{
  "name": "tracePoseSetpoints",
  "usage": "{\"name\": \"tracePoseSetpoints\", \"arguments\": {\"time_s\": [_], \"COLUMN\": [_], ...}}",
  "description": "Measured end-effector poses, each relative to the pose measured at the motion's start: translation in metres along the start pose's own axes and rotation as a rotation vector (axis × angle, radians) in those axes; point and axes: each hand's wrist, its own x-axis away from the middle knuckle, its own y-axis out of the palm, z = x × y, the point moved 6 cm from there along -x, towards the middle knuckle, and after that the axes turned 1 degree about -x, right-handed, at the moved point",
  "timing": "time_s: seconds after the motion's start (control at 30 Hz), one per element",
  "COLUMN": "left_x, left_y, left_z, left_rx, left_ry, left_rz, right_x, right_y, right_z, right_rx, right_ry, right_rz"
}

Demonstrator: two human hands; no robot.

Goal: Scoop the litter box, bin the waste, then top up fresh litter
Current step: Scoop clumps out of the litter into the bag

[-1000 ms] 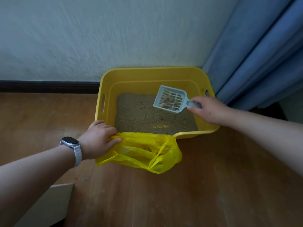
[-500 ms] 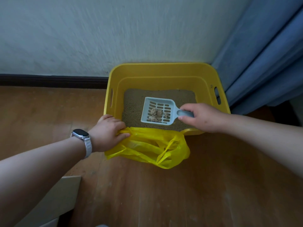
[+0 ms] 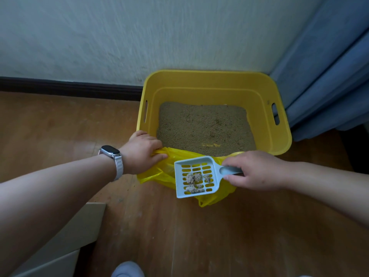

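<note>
The right hand (image 3: 257, 170) has thumb and fingers curled round the scoop (image 3: 196, 176) handle. Its slotted pan, carrying grey clumps (image 3: 194, 181), hangs over the bag (image 3: 169, 157) at the box's (image 3: 209, 73) 6 o'clock edge. The left hand (image 3: 142, 154), at 7 o'clock, pinches the bag's rim.

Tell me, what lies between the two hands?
In the head view, the yellow bag and the scoop with clumps lie between left hand and right hand.

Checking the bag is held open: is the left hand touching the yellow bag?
Touching. The head view shows the left hand gripping the bunched edge of the yellow bag, right beside the litter box.
</note>
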Motion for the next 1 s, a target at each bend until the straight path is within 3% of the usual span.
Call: {"name": "tracePoseSetpoints", "arguments": {"time_s": [0.43, 0.77, 1.0], "left_x": [0.0, 0.0, 0.0], "left_y": [0.001, 0.003, 0.003], "left_z": [-0.003, -0.004, -0.004], "left_rx": [0.005, 0.015, 0.009], "left_ry": [-0.007, -0.01, -0.001], "left_rz": [-0.012, -0.011, 0.013], "right_x": [-0.023, -0.026, -0.022], "right_y": [0.029, 0.035, 0.047], "right_z": [-0.008, -0.014, -0.012], "right_rx": [0.059, 0.006, -0.034], "right_ry": [0.186, 0.186, 0.237], "right_rz": [-0.132, -0.159, -0.302]}}
